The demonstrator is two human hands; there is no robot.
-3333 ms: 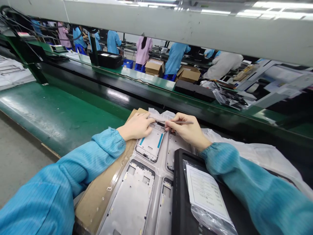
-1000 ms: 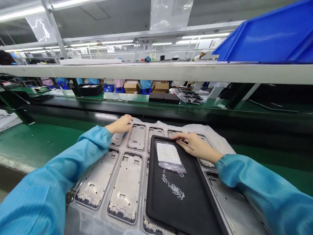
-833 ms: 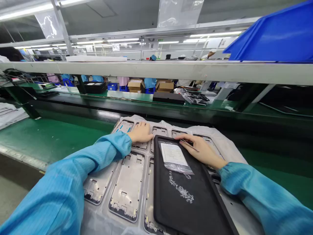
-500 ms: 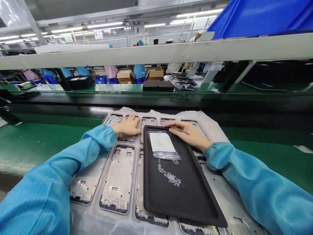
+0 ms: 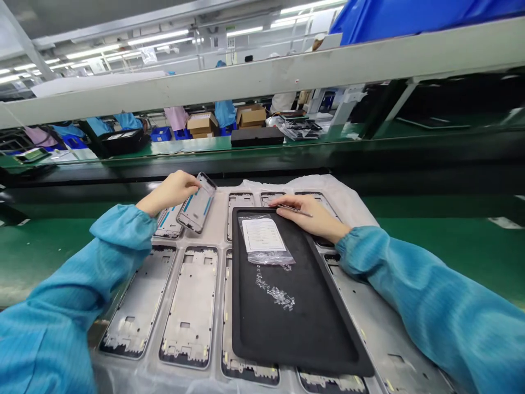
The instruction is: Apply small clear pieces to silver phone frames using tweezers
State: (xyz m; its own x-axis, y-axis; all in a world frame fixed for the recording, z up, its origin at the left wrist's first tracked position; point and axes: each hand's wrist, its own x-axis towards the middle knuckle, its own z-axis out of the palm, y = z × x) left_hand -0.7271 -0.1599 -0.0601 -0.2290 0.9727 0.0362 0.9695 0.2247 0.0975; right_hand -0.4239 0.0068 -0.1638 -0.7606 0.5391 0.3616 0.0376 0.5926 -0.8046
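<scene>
My left hand [image 5: 174, 191] pinches the far end of a phone frame [image 5: 197, 208], a silver panel with blue strips. The frame is tilted up out of a back pocket of the clear plastic tray [image 5: 220, 273], beside another blue-stripped frame [image 5: 167, 221]. A thin metal tool resembling tweezers [image 5: 302, 212] lies in my right hand [image 5: 318, 219], whose fingers rest at the far edge of a black tray [image 5: 311, 334]. On that black tray are a zip bag with a printed label [image 5: 262, 235] and a scatter of tiny clear parts [image 5: 281, 297].
Several more phone frames [image 5: 189, 306] lie in the pockets, some partly covered by the black tray. A pale rail [image 5: 246, 82] crosses above the bench. Farther back stand cardboard boxes [image 5: 203, 125], a black box [image 5: 257, 137] and people in blue and pink clothing.
My left hand has gone from lying over a frame in the back row to lifting it, tilted, up and leftward. My right hand stays at the black tray's edge. The view has shifted slightly.
</scene>
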